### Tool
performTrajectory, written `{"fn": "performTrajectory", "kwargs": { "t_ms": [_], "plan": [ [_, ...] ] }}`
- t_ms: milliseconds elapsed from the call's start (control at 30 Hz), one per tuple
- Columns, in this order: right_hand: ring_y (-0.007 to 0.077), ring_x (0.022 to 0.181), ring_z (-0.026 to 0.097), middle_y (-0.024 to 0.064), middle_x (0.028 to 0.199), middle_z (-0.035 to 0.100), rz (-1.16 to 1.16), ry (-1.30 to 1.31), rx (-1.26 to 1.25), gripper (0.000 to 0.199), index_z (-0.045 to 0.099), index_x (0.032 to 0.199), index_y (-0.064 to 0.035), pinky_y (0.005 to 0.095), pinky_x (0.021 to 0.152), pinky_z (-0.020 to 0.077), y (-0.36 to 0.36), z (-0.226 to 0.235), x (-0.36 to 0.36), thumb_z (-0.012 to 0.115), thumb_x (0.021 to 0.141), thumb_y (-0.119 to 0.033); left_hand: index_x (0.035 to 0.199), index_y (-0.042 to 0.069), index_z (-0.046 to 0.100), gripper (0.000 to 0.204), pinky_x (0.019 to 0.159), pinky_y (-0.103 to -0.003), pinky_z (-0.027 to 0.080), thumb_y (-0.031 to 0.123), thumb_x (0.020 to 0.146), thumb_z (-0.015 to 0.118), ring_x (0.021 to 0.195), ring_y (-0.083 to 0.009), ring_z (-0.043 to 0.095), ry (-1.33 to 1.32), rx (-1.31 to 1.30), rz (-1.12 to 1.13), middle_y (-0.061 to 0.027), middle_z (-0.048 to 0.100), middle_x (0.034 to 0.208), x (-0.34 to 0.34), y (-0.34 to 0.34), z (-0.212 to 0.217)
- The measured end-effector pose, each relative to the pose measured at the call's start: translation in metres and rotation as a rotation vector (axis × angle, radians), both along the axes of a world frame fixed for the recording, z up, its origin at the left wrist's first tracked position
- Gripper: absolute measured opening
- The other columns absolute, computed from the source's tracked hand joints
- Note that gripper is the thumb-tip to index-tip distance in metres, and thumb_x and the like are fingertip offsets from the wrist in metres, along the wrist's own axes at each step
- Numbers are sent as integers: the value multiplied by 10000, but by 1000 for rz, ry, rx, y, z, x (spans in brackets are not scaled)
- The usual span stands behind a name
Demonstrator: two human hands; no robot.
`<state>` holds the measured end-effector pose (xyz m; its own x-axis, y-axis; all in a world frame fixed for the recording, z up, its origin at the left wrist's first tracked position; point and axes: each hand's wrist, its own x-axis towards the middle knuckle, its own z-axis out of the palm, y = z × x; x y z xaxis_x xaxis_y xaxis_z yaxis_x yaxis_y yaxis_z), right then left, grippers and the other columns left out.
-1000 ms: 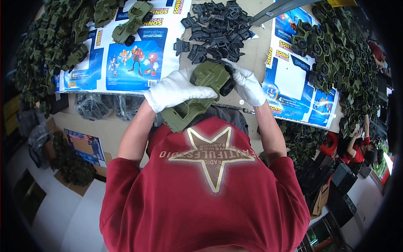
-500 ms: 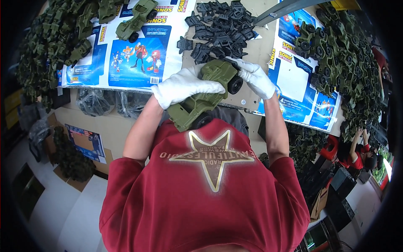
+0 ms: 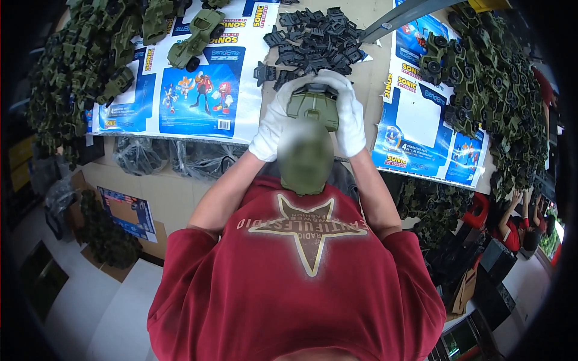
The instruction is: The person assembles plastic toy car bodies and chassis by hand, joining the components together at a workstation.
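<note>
Head view: two white-gloved hands on one green toy vehicle [image 3: 314, 108].
Left hand [image 3: 276, 120] and right hand [image 3: 348, 114] both wrap closed around its sides, beside the black parts pile [image 3: 316, 39] at the desk's [image 3: 373, 66] far edge.

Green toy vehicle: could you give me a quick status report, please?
Left hand and right hand, both gloved, gripping green toy vehicle from either side. Held above the table. Black plastic parts piled just beyond; nothing blocking.
</note>
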<state>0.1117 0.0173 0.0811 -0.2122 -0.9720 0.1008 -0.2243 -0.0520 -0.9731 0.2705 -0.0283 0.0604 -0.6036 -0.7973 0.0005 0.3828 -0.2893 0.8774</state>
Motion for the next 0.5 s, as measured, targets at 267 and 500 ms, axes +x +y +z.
{"fn": "performTrajectory", "kwargs": {
  "t_ms": [267, 500],
  "plan": [
    [340, 1005, 628, 194, 1112, 628, -106, 81, -195, 424, 592, 1152, 1, 392, 896, 494, 12, -10, 13, 648, 826, -264, 1211, 36, 578, 455, 994, -334, 455, 176, 823, 770, 1133, -222, 589, -372, -335, 238, -122, 610, 1216, -10, 9, 6],
    [274, 999, 641, 166, 1068, 667, -249, 32, -140, 307, 628, 1119, 6, 381, 899, 496, 20, -34, 18, 597, 877, -181, 1163, 22, 597, 376, 920, -342, 492, 220, 868, 719, 1025, -244, 634, -439, -330, 227, -124, 647, 1076, -16, 7, -7]
  ]
}}
